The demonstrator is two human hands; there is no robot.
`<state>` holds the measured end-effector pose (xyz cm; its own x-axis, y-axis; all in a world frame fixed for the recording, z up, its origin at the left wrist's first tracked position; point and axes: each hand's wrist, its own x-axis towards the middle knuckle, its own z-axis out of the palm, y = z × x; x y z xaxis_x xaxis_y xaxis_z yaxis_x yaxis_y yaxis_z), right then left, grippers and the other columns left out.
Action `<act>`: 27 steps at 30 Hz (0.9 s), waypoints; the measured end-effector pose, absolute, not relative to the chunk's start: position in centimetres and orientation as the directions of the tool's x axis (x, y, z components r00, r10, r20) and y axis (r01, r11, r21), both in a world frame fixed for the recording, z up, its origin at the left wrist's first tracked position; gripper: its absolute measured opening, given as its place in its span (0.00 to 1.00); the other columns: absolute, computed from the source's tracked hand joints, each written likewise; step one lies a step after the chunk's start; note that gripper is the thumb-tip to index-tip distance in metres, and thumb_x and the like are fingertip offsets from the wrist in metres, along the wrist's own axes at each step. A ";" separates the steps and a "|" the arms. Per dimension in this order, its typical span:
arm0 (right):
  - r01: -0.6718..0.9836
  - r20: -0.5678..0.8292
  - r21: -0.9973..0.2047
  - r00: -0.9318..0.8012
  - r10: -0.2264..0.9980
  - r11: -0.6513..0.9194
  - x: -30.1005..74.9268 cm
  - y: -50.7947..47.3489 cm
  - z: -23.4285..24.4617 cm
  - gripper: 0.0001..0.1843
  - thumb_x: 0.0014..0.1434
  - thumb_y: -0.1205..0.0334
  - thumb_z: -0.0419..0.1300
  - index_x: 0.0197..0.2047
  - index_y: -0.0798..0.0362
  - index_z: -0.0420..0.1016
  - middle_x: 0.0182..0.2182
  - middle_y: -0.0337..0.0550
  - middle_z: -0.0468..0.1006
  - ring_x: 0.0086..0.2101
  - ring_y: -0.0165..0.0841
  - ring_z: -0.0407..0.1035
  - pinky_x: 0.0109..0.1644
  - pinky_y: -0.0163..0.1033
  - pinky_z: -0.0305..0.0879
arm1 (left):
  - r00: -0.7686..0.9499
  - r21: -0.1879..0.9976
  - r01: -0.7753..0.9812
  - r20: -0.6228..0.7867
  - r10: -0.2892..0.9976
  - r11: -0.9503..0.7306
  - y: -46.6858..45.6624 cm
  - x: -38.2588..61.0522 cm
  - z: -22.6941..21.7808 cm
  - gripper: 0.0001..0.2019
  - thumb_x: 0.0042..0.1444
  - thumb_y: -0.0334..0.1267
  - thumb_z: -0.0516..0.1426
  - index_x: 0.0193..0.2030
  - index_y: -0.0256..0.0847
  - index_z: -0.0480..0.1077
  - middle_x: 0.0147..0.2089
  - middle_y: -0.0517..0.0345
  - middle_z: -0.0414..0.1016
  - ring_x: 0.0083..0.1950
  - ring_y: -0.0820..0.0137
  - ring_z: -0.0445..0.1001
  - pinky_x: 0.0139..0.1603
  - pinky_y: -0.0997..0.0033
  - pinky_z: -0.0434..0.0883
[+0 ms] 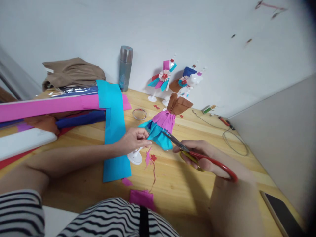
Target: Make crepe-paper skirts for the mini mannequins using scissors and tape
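In the head view a small crepe-paper dress [166, 120] has a brown top, a pink middle and a turquoise skirt. It leans on a white stand with a round base [135, 157]. My left hand [135, 141] pinches the left edge of the turquoise layer. With my right hand [197, 153] I hold scissors [176, 141] that have red and yellow handles. Their blade tips touch or overlap the turquoise paper; whether they cut into it I cannot tell. Pink scraps and a small red flower [153, 158] lie below the dress.
A turquoise paper strip [115, 131] crosses a pink paper roll [61, 107] on the left. Behind stand a thermos flask [125, 69] and several dressed white figures [164, 76]. A clear ring-shaped item [139, 114], a cable [229, 130] and a phone [282, 214] lie on the wooden table.
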<state>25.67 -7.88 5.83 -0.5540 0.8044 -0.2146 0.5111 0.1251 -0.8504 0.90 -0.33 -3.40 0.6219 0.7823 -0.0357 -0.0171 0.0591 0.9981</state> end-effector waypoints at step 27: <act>0.297 -0.142 -0.953 -0.604 0.784 0.057 25.0 -7.3 4.9 0.40 0.51 0.27 0.49 0.43 0.59 0.69 0.24 0.40 0.67 0.20 0.26 0.59 0.21 0.33 0.56 | 0.642 0.988 -0.079 -0.053 0.765 0.135 -0.7 0.8 -2.2 0.12 0.42 0.35 0.62 0.23 0.37 0.61 0.21 0.63 0.73 0.24 0.78 0.70 0.25 0.80 0.63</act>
